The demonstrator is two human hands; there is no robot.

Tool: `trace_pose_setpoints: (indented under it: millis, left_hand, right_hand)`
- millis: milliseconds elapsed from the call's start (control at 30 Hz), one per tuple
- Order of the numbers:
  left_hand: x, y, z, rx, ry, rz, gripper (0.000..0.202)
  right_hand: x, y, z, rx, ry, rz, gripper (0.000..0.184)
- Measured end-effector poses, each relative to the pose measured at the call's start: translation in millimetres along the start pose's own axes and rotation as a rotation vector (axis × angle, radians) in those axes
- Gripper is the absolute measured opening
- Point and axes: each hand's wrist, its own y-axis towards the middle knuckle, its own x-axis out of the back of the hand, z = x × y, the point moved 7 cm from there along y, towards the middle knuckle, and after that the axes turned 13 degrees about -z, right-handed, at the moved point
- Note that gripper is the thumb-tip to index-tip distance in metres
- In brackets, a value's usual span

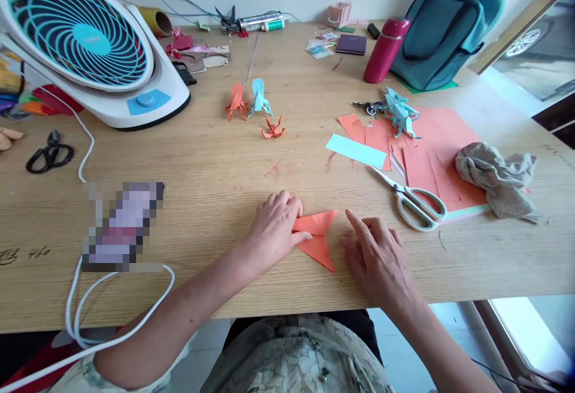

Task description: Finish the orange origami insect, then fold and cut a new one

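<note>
A folded piece of orange origami paper lies on the table near its front edge, with two pointed flaps spreading to the right. My left hand grips its left part, thumb on top and fingers curled over the fold, hiding that end. Just right of the paper points, apart from them, is my right hand, holding nothing, its index finger stretched out. Beyond the hands stand small folded paper figures: an orange one, a light blue one and a low red-orange one.
White-handled scissors, a light blue paper strip and orange sheets lie to the right beside a grey cloth. A phone with a white cable is at left, below a fan. A pink bottle stands behind.
</note>
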Motion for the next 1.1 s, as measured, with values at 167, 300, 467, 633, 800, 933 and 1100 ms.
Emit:
trace_pose_setpoints:
  millis: [167,300,467,633,800,933,1100]
  left_hand:
    - [-0.5,3,5,0.131,-0.322,0.035,0.031]
    - [0.1,8,5,0.192,-0.706,0.017,0.022]
    - [-10.7,10,3,0.260,-0.993,0.116,0.022]
    - [0.9,20,11,0.231,-0.932,0.084,0.022]
    - [10.6,31,25,0.229,-0.923,-0.027,0.029]
    - [-1.1,31,28,0.245,-0.949,0.011,0.028]
    - [-4.6,31,32,0.224,-0.916,-0.018,0.030]
  right_hand:
    - [2,-2,-9,-0.155,0.255,-0.001,0.040]
    - [-4,8,-15,-0.398,0.646,0.047,0.038]
    - [-22,39,-8,-0.542,0.998,0.177,0.039]
    - [-33,66,3,-0.479,1.018,0.298,0.049]
    - [-46,78,15,-0.440,1.066,0.437,0.046]
    - [-55,82,16,-0.392,0.972,0.445,0.044]
    - [-60,79,16,-0.384,0.901,0.463,0.039]
